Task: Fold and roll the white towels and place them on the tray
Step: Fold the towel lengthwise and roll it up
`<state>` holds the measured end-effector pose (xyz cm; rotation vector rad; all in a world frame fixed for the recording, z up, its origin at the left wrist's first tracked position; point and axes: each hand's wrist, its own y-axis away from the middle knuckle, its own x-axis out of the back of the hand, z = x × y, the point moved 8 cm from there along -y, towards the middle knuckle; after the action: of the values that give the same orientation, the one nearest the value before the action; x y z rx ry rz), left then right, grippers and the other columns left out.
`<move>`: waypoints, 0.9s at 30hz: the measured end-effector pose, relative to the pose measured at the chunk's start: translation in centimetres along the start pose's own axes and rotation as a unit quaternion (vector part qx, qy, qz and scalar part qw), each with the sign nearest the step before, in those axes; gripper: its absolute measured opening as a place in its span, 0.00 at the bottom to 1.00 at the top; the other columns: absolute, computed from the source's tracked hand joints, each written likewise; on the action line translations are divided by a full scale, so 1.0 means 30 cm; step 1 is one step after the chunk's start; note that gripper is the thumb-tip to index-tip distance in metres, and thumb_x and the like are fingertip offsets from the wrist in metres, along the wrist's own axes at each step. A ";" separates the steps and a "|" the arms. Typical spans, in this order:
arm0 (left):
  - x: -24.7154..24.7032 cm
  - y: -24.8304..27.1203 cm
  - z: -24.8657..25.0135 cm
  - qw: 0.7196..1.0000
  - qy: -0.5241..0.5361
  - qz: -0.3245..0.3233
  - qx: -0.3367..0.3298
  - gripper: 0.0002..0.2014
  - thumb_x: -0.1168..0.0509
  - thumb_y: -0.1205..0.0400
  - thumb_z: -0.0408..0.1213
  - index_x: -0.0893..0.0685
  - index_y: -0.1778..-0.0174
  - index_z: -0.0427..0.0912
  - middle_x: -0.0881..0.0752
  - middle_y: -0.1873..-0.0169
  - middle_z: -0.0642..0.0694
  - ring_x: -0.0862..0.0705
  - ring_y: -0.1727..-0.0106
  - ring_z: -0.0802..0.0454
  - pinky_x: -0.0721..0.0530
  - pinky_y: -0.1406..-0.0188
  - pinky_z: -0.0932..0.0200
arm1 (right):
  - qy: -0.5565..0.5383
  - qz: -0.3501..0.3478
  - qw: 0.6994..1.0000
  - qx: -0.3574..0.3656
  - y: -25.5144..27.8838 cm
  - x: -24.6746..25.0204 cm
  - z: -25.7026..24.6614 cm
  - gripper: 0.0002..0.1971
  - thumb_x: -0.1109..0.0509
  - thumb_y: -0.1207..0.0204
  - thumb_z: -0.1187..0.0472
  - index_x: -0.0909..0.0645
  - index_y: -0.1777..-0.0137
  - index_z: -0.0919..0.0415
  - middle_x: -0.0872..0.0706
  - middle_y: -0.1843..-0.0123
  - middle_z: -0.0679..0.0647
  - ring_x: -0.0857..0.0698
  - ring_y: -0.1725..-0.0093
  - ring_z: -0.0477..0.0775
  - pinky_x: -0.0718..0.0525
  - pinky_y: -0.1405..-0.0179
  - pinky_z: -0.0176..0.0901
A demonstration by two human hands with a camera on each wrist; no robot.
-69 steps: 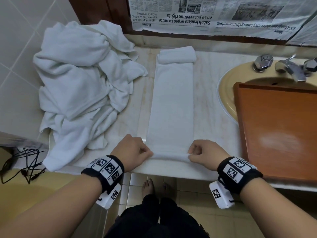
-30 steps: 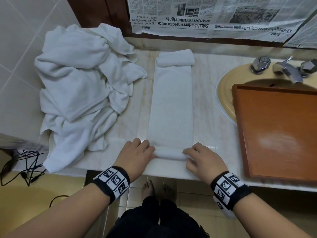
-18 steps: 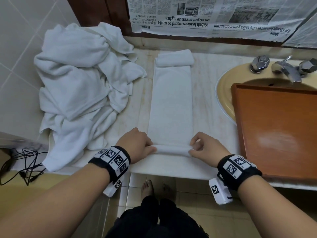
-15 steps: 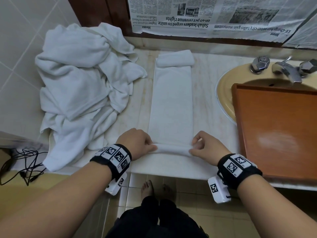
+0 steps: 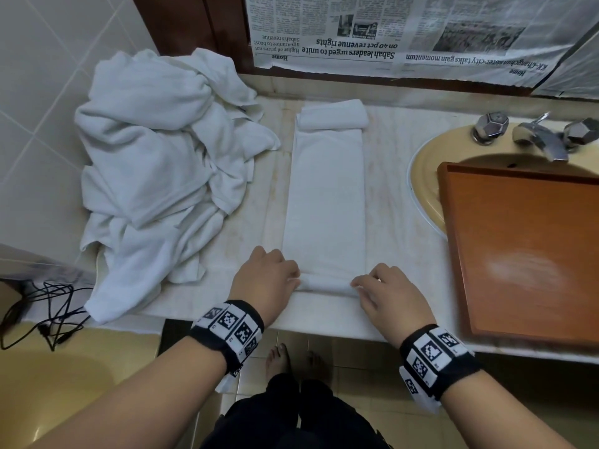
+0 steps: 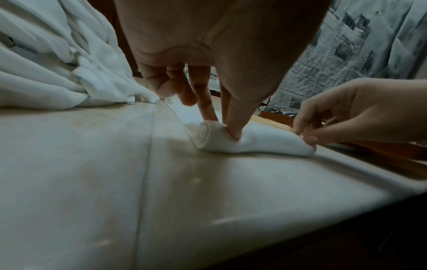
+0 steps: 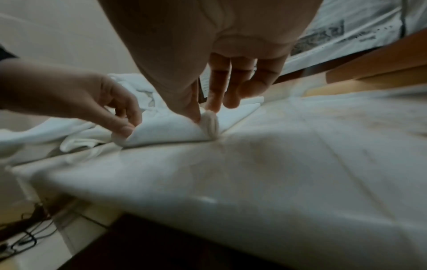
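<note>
at the far left of the desk (image 5: 207, 296) a heap of crumpled white towels (image 5: 155, 170) is lying against the tiled wall, one corner hanging over the desk's front edge above a tangle of black cables (image 5: 42, 315) on the floor. just right of the heap, a folded white towel (image 5: 325, 202) is stretching as a long strip from the back of the desk toward the person, its near end wound into a small tight roll (image 5: 324, 283) close to the front edge. a second, finished rolled towel (image 5: 332, 115) is sitting across the strip's far end, touching it. the left hand (image 5: 264, 283) is pinching the roll's left end, thumb on the near side and fingertips (image 6: 210, 117) on the far side, the spiral of the roll showing beside them in the left wrist view. the right hand (image 5: 387, 296) is pinching the right end the same way, thumb and fingertips (image 7: 216, 107) curled over the cloth. farther right, a wooden tray (image 5: 525, 254) is resting partly over a yellow sink (image 5: 424, 176), well apart from the roll and carrying no towels. chrome taps (image 5: 538, 134) are standing behind the sink, and sheets of newspaper (image 5: 405, 37) are hanging upside down on the wall behind.
</note>
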<state>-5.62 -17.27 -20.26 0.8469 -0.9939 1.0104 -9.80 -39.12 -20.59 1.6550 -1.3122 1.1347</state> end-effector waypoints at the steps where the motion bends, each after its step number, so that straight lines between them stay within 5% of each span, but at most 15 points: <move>1: 0.001 0.010 0.004 0.999 -0.015 0.030 -0.014 0.07 0.29 0.16 0.47 0.08 0.51 0.50 0.16 0.57 0.53 0.25 0.51 0.46 0.17 0.59 0.51 | 0.003 0.015 1.000 0.008 0.006 0.001 -0.005 0.12 0.21 0.27 0.64 0.10 0.45 0.51 0.20 0.57 0.49 0.20 0.58 0.56 0.21 0.68 0.46; 6: -0.023 0.044 0.025 0.992 -0.072 0.085 -0.058 0.04 0.22 0.25 0.34 0.10 0.58 0.46 0.16 0.61 0.49 0.27 0.60 0.43 0.23 0.73 0.51 | 0.005 0.037 0.999 0.016 0.022 0.003 -0.021 0.17 0.19 0.33 0.64 0.10 0.43 0.54 0.17 0.53 0.52 0.19 0.59 0.60 0.17 0.70 0.51; 10: -0.019 0.054 0.035 0.991 -0.063 0.094 -0.075 0.09 0.26 0.20 0.45 0.10 0.50 0.45 0.16 0.55 0.45 0.24 0.57 0.41 0.22 0.69 0.49 | 0.018 0.022 1.000 0.004 0.012 -0.008 -0.026 0.19 0.16 0.37 0.62 0.10 0.44 0.54 0.16 0.52 0.54 0.17 0.59 0.61 0.19 0.72 0.48; 15: -0.031 0.031 0.027 0.990 -0.083 0.051 -0.100 0.19 0.22 0.25 0.52 0.11 0.44 0.44 0.16 0.52 0.42 0.24 0.55 0.41 0.20 0.67 0.49 | 0.039 0.022 0.999 0.000 -0.018 -0.015 -0.020 0.17 0.17 0.38 0.64 0.10 0.48 0.55 0.16 0.55 0.54 0.18 0.59 0.62 0.20 0.73 0.49; 27: -0.026 0.018 0.023 0.973 -0.108 0.071 -0.192 0.15 0.30 0.16 0.51 0.12 0.57 0.42 0.21 0.57 0.45 0.27 0.59 0.43 0.34 0.66 0.53 | 0.073 -0.030 0.997 0.027 -0.045 -0.026 -0.018 0.09 0.23 0.37 0.60 0.11 0.57 0.59 0.20 0.58 0.52 0.24 0.58 0.58 0.21 0.72 0.51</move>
<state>-6.46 -17.95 -20.71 0.5762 -1.3998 0.8181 -8.66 -38.07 -21.14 1.6076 -1.1413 1.2395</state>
